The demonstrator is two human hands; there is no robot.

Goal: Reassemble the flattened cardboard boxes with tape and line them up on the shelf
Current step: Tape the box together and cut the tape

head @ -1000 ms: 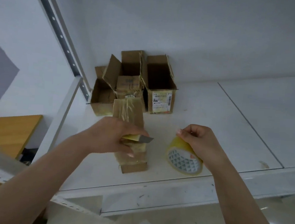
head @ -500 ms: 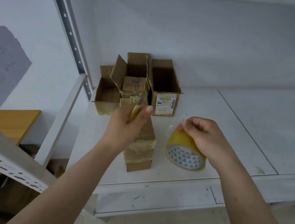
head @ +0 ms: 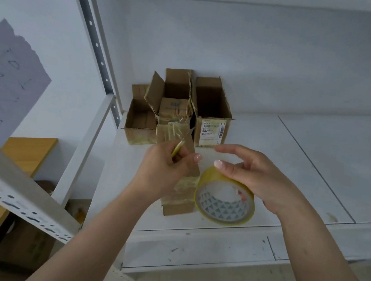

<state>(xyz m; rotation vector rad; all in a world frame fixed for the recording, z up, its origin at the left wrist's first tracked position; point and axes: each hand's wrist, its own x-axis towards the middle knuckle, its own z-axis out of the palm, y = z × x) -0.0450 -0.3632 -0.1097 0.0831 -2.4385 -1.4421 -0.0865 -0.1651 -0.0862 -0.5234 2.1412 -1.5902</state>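
1. Since a second ago the left hand has lifted off the box and raised the yellow cutter, blade up. My read: the tape strip is cut and this box is nearly sealed.
2. Left hand fingers curl round the cutter handle.
3. Right hand keeps holding the tape roll, thumb pressed on its rim, the other fingers loosely spread over the top.
4. The roll stands on edge on the shelf, just beside the box, near the front edge.
5. Count: one taped box in front of the hands, three open boxes lined up at the back left corner against the wall, one roll, one cutter.
6. Four boxes in all; the front one is not yet in line.
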